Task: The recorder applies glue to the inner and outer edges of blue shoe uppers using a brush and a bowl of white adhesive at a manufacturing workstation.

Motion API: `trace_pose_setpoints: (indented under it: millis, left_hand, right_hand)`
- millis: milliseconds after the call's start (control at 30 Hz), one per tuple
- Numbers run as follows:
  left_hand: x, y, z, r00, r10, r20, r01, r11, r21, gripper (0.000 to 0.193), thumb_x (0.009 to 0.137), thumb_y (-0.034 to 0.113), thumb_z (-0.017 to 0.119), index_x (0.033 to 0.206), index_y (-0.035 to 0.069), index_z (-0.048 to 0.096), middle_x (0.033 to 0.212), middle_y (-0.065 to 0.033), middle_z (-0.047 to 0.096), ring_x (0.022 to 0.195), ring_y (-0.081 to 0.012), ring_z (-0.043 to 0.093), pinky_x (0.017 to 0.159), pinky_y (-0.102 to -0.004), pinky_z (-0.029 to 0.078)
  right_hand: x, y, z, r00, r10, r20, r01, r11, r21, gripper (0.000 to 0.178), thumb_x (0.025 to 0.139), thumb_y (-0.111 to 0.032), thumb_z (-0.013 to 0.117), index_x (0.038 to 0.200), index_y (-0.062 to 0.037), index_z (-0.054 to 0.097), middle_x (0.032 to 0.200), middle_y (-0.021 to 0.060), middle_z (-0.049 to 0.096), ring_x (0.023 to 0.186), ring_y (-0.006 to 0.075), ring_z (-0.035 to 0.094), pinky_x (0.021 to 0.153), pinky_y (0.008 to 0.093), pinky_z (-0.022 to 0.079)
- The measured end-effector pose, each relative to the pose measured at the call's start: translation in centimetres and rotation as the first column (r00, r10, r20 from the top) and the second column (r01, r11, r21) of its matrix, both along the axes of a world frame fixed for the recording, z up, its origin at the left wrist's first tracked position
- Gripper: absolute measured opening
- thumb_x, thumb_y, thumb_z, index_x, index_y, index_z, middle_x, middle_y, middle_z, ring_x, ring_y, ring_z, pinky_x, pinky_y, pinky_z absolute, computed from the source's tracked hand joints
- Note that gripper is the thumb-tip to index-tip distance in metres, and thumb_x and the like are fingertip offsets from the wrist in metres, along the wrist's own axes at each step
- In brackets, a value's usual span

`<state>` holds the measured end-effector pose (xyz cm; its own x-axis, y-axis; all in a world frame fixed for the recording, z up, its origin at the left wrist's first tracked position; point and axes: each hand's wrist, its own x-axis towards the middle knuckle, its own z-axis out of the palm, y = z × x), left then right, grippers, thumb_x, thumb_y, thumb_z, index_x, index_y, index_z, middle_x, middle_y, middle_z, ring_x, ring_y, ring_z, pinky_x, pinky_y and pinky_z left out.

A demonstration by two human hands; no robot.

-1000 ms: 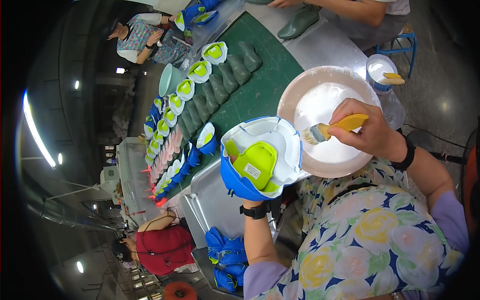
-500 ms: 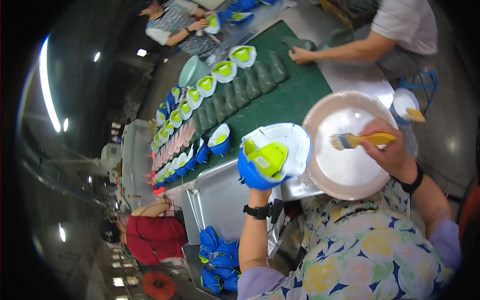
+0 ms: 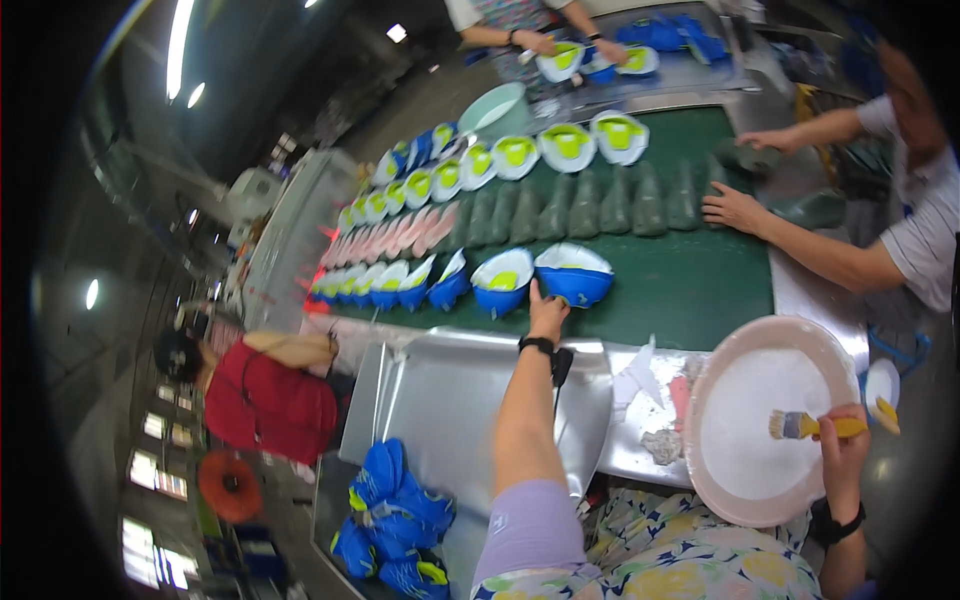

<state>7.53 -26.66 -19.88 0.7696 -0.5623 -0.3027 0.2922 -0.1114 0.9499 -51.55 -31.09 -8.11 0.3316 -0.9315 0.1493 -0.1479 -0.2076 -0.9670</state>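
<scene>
My left hand (image 3: 547,314) reaches out to the green work surface with its fingers closed on the lower left side of a blue shoe upper (image 3: 577,285). This upper has a white rim and stands at the right end of a row of similar uppers, beside another blue upper (image 3: 500,296) with a yellow-green lining. In my right hand (image 3: 843,440) is a yellow-handled paintbrush (image 3: 797,425), its bristles pointing left. The brush is above a wide pale pink basin (image 3: 708,460) holding white liquid (image 3: 745,400).
Dark green shoe lasts (image 3: 585,205) and pink pieces (image 3: 400,232) form a middle row. White-rimmed uppers (image 3: 515,155) line the far side. Blue uppers (image 3: 400,515) lie piled on a metal tray (image 3: 465,400). A co-worker's hands (image 3: 738,208) handle lasts at right; others work nearby.
My left hand has moved forward, carrying the upper from in front of me to the row on the green surface. The brush stays in my right hand over the basin. The view has shifted.
</scene>
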Motion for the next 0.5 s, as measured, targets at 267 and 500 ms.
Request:
trace_pose_setpoints:
  millis: [267, 500]
  left_hand:
    - [5.7, 20.6, 9.0, 0.378, 0.036, 0.925, -0.619, 0.752, 0.224, 0.086, 0.076, 0.02, 0.076, 0.146, -0.004, 0.034, 0.146, -0.0274, 0.042, 0.134, -0.0423, 0.042, 0.114, -0.0471, 0.03]
    - [-5.9, 49.6, 14.1, 0.795, 0.074, 0.602, -0.591, -0.129, 0.796, 0.123, 0.058, 0.071, 0.079, 0.145, -0.006, 0.036, 0.145, -0.0283, 0.044, 0.133, -0.045, 0.042, 0.114, -0.0517, 0.029]
  right_hand:
    - [-0.4, -3.0, -2.7, 0.985, 0.157, -0.07, -0.156, 0.988, 0.015, 0.011, 0.103, -0.012, 0.052, 0.101, -0.0016, 0.054, 0.097, 0.0055, 0.053, 0.078, 0.0108, 0.055, 0.071, 0.0225, 0.045]
    - [0.8, -2.6, -3.3, 0.972, 0.236, -0.011, -0.234, 0.968, 0.094, 0.01, 0.102, -0.012, 0.053, 0.103, -0.003, 0.05, 0.095, 0.0047, 0.052, 0.078, 0.01, 0.053, 0.071, 0.0225, 0.045]
